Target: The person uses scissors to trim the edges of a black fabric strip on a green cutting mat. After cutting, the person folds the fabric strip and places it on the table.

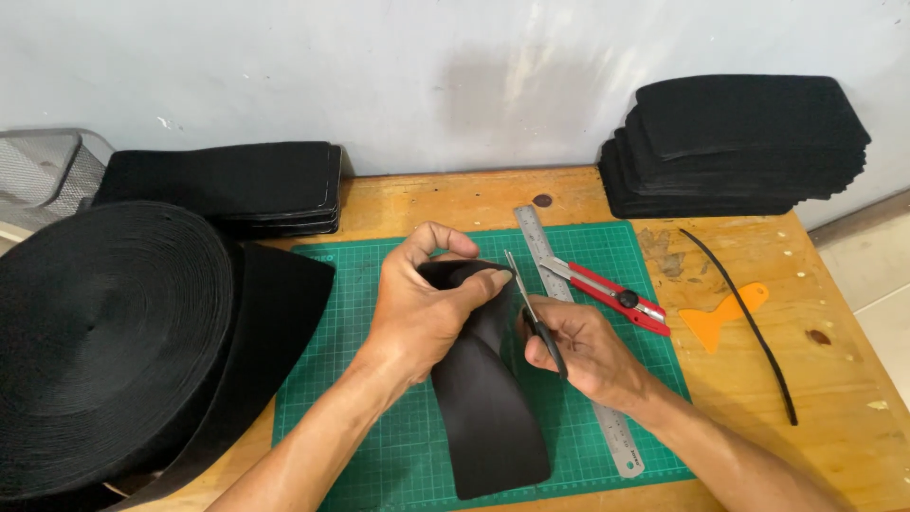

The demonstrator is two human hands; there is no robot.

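Note:
My left hand (427, 303) grips the far end of a black strap piece (488, 398), folding it over above a green cutting mat (379, 417). The strap's free end lies toward me on the mat. My right hand (578, 346) holds black-handled scissors (531, 303) with the blades pointing up, right beside the folded end of the strap and close to my left fingertips.
A steel ruler (607, 422) and a red utility knife (616, 296) lie on the mat to the right. An orange scraper (720, 318) and a thin black strip (758, 327) rest on the wooden table. A large black webbing roll (104, 332) sits left; black pad stacks (739, 142) (237, 185) stand at the back.

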